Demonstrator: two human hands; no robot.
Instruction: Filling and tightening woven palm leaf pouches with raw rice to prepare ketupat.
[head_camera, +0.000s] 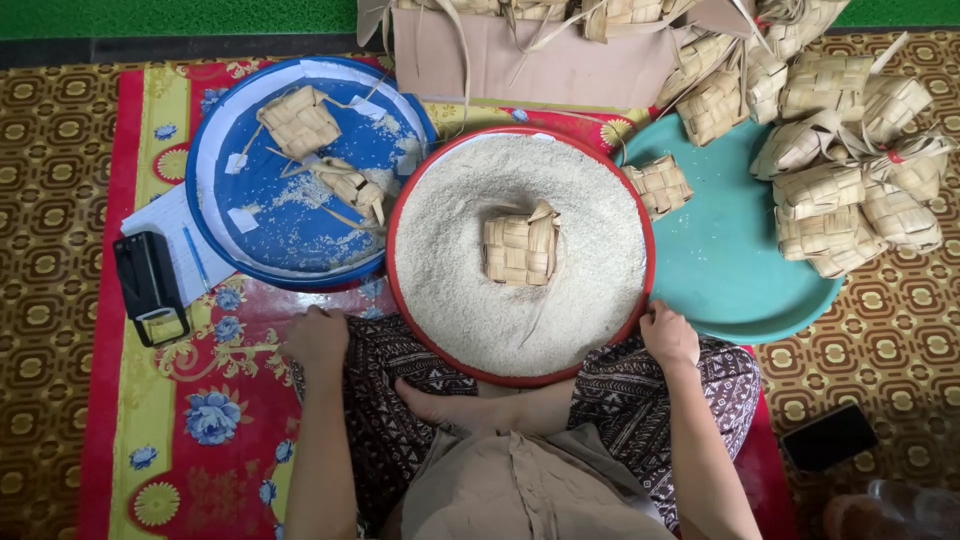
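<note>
Woven palm-leaf pouch (520, 247), centre of frame, resting in a hollow in the raw rice, mouth flap raised at upper right. Red-rimmed round tray (520, 375) beneath, heaped with white rice, sitting over crossed legs in patterned trousers.

Left hand (318, 338), lower left of centre: knuckles down on the floral mat just beside the red rim, fingers curled under, nothing visibly held. Right hand (668, 335), lower right of centre: fingers loosely bent, touching the red rim where it meets the teal tray (720, 280); no object in the grasp. Neither hand in contact with the pouch.

Progress, as a judgement: well along but unfinished. Heap of pouches (850, 170) at upper right looks plump and tied off, so probably filled. Single pouch in the rice looks like the one in hand. More pouches in the cardboard box (500, 60) at top centre, probably unfilled stock.

Counts:
- Pouch in rice: 1.
- Pouches on blue tray (215, 150), upper left: 2, with loose leaf ends, scattered grains and white paper scraps.
- Lone pouch (660, 185) on teal tray near red rim: 1.
- Heap at upper right: roughly 12 visible, overlapping, exact number not clear.
- Trays: 3 (blue, red-rimmed, teal).
- Dark handheld devices: 2, 1 at left edge (150, 288) on white paper, 1 at lower right (828, 437) on the patterned carpet.
</note>
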